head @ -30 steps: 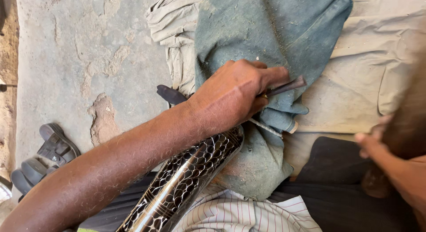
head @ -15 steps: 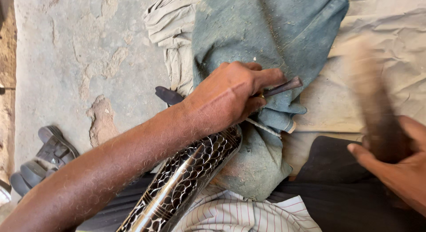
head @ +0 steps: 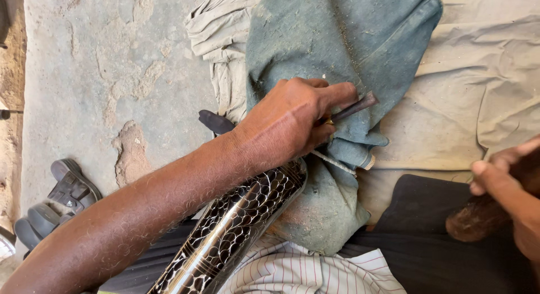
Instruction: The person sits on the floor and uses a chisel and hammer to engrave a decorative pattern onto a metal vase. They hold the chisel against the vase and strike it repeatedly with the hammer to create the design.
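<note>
My left hand (head: 287,125) pinches a thin dark metal chisel (head: 360,105), whose tip points to the upper right over a dusty blue-green cloth (head: 337,41). Under my wrist lies a shiny metal cylinder (head: 236,232) engraved with a scale-like pattern, running from the lower middle up to my hand. My right hand (head: 506,176) is at the right edge, fingers curled around a brown wooden mallet-like tool (head: 478,218), and is partly cut off by the frame.
A beige cloth (head: 478,91) covers the ground on the right, and a black cloth (head: 422,215) lies below it. Worn concrete floor (head: 101,63) fills the left, with dark sandals (head: 56,198) near the left edge. A striped shirt (head: 309,271) shows at the bottom.
My right hand has swung: the blurred wooden tool that stood raised half a second ago is now low at the right edge. My left hand and the chisel stay in place.
</note>
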